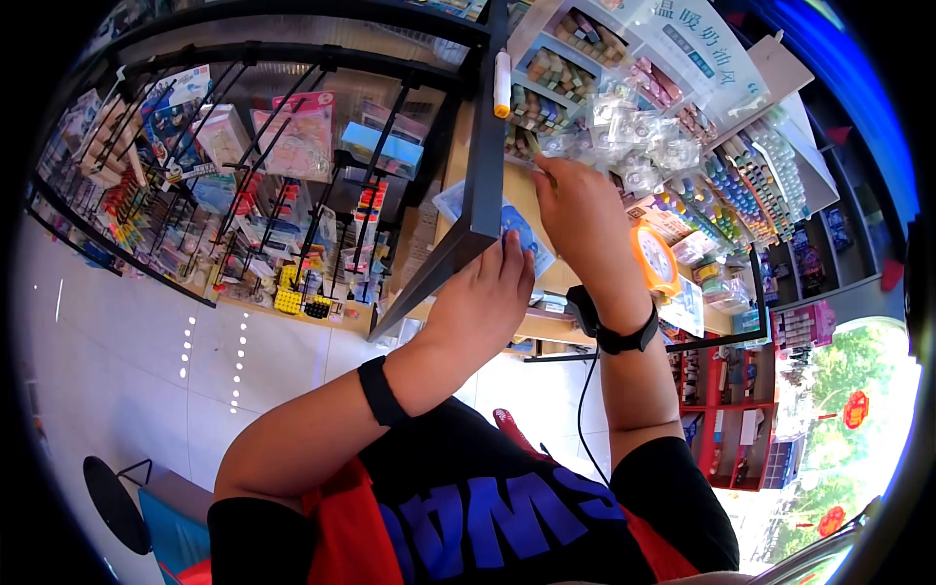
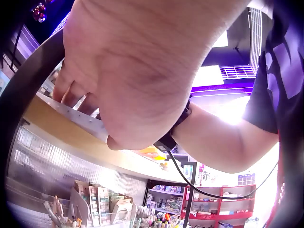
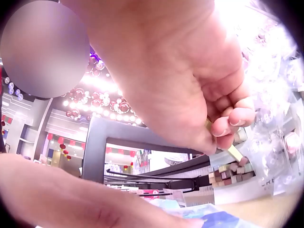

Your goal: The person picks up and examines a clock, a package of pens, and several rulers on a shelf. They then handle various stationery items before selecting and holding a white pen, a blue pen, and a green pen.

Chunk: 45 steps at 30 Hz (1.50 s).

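In the head view my right hand (image 1: 585, 205) reaches to the compartment display on the shelf. Its thumb and curled fingers pinch a slim yellowish marker pen (image 3: 234, 153), whose far end is right at a cluster of square-ended markers (image 3: 231, 173). My left hand (image 1: 478, 297) lies lower and to the left, fingers fairly straight, fingertips on a blue-and-white flat sheet or packet (image 1: 527, 234) beside the dark metal frame (image 1: 482, 185). The left wrist view shows mostly the heel of the left hand (image 2: 128, 80), its fingers partly hidden behind it.
Clear plastic packets (image 1: 634, 136) hang before the marker compartments. An orange round clock (image 1: 655, 255) stands right of my right forearm. Left of the frame, a black wire rack (image 1: 253, 175) holds packaged goods. Red shelves (image 1: 726, 429) stand farther right.
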Tool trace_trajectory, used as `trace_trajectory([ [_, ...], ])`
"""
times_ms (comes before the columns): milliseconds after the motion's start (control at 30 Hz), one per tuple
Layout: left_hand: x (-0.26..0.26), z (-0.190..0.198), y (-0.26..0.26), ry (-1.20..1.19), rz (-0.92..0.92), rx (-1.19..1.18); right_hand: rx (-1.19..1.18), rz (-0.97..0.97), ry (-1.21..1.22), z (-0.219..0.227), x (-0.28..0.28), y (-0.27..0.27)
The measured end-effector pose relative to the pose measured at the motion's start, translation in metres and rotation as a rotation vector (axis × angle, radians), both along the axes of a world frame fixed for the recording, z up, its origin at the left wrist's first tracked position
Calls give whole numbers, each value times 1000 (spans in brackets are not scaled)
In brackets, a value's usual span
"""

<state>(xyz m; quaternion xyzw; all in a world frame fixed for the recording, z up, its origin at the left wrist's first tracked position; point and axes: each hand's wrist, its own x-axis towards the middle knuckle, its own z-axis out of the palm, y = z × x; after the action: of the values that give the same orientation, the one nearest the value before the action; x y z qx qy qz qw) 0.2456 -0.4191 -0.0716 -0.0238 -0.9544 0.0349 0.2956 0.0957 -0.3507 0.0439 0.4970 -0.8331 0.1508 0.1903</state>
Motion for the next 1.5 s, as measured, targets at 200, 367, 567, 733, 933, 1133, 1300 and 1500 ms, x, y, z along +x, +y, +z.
trace_trajectory([
  [200,1,2,-1,17,-35,36,92,39,21,11,0,2],
  [367,0,-1,-2,22,-50,60,169,10,-52,4,4,0],
  [567,1,0,-2,12,-57,52,54,21,-268,22,3,2],
  [733,2,1,-2,10,-55,55,65,-17,-141,12,2,-2],
  [933,2,0,-3,23,-67,57,192,-1,-71,4,-2,-4],
  [1133,1,-2,-2,28,-59,57,232,21,52,-5,-7,2],
  [1300,1,-1,-3,23,-61,41,272,-123,138,-9,-8,3],
  [1500,2,1,-3,13,-63,40,246,-28,186,-2,-6,9],
])
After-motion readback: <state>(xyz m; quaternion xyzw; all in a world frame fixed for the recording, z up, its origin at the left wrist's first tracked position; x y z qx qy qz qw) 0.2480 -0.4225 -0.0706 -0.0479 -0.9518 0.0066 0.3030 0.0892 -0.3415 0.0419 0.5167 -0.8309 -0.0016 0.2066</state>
